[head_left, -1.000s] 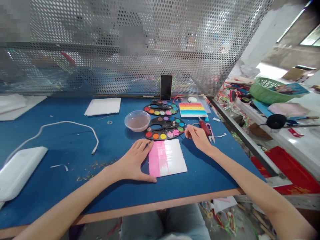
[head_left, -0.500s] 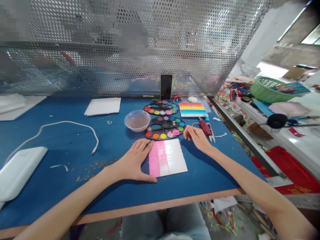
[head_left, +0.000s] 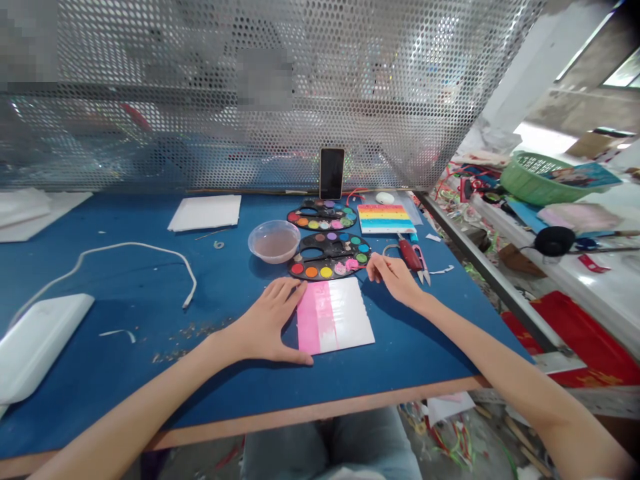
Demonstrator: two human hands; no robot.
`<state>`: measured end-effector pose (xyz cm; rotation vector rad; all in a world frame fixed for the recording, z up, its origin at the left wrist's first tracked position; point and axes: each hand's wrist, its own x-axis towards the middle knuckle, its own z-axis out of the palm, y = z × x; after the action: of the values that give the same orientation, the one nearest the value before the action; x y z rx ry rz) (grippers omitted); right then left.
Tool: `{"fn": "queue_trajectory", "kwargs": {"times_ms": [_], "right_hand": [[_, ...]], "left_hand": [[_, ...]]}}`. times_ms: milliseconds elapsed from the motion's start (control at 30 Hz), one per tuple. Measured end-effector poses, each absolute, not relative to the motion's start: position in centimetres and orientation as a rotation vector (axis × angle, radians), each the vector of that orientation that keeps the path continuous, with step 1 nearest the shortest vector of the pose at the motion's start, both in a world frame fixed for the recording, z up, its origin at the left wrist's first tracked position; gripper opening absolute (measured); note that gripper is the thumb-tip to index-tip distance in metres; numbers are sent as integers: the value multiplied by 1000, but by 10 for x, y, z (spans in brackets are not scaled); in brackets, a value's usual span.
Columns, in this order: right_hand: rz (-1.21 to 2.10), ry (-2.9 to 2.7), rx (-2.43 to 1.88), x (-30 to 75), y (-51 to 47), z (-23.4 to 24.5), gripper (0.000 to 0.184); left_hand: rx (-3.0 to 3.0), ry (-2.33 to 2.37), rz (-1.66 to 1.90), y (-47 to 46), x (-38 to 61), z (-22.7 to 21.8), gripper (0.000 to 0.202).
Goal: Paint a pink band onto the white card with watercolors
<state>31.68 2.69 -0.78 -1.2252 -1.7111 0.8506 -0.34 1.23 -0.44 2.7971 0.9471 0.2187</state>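
Observation:
A white square tile point(head_left: 334, 316), pink along its left part, lies on the blue table point(head_left: 150, 333). My left hand point(head_left: 267, 321) rests flat beside the tile's left edge, fingers stretched out and touching it. My right hand point(head_left: 395, 275) is pinched on a thin paintbrush whose tip reaches the pink well of the nearer black paint palette point(head_left: 330, 257). A second palette point(head_left: 323, 216) lies behind it. A clear bowl of murky water point(head_left: 275, 241) stands left of the palettes.
A rainbow-striped tile point(head_left: 385, 219), a red snipper point(head_left: 412, 257) and an upright phone point(head_left: 331, 173) sit at the back right. A white sheet point(head_left: 206, 212), a white cable point(head_left: 125, 257) and a white tray point(head_left: 35, 343) lie to the left. A perforated metal screen point(head_left: 250, 100) backs the table.
My right hand has shifted slightly left and up towards the nearer palette. My left hand and the tile have stayed put.

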Motion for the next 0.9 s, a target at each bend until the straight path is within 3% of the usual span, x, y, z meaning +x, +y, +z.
{"fn": "queue_trajectory", "kwargs": {"times_ms": [200, 900], "right_hand": [[633, -1745, -1308, 320, 27, -5, 59], [759, -1799, -1259, 318, 26, -8, 60]], "left_hand": [[2786, 954, 223, 13, -3, -5, 126], [2759, 929, 276, 13, -4, -5, 125]]}}
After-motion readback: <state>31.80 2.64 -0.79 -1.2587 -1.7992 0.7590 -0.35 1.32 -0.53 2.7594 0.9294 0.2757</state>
